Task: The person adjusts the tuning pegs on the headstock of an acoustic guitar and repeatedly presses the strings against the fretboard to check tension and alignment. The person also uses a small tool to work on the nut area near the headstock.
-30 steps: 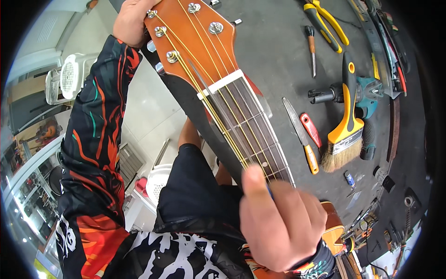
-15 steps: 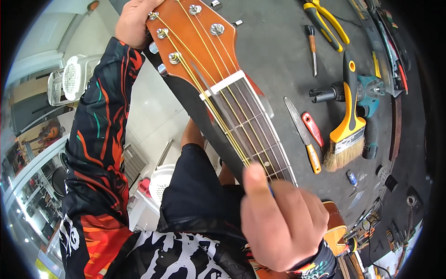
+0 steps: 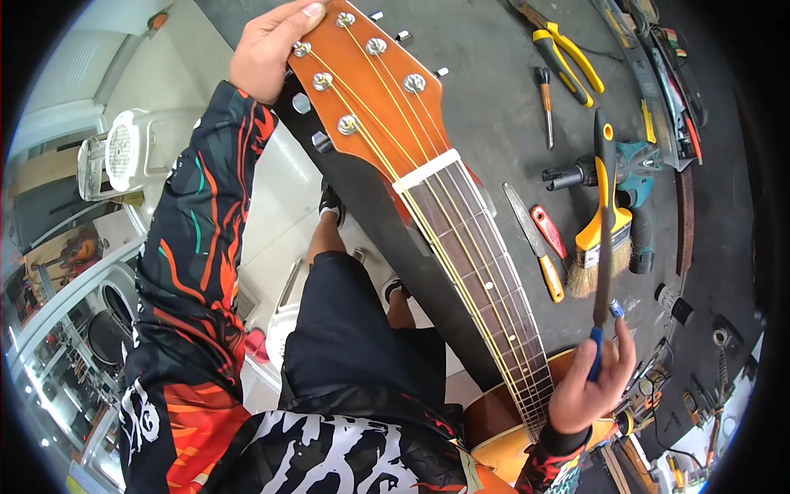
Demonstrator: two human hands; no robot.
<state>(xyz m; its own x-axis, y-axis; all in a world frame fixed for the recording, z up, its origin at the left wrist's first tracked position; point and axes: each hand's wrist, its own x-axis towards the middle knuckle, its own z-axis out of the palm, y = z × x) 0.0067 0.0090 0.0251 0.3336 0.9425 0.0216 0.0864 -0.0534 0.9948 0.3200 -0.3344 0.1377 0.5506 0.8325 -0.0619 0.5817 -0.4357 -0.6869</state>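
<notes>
A pale tiled floor (image 3: pixel 267 247) fills the left of the room, with a white stool (image 3: pixel 127 152) standing on it and glass shelving along the far left; a dark bench (image 3: pixel 485 74) spreads to the right. The left hand (image 3: pixel 263 56) is clamped on the upper left corner of the headstock (image 3: pixel 374 111), the thumb lying on its orange face. Gold strings run from the silver posts over the white nut (image 3: pixel 426 170) and down the neck (image 3: pixel 479 263), which slants to the lower right, along the near edge of the bench, to the guitar's body (image 3: pixel 492 418).

Right of the neck lie an orange-handled tool (image 3: pixel 548 276), a slim brown-handled tool (image 3: pixel 546 99), a red-handled tool (image 3: pixel 548 232) just beside the first, and black-and-yellow pliers (image 3: pixel 563 66) near the top. The right hand (image 3: pixel 588 395) is just beside the lower neck, thumb and fingers closed on the blue handle of a file (image 3: pixel 605 267); its long grey blade points up, apart from the strings, and crosses in front of a wide brush (image 3: pixel 592 255) in this view. A teal drill (image 3: pixel 640 173) lies next to the brush, and small tools crowd the bench's right side
</notes>
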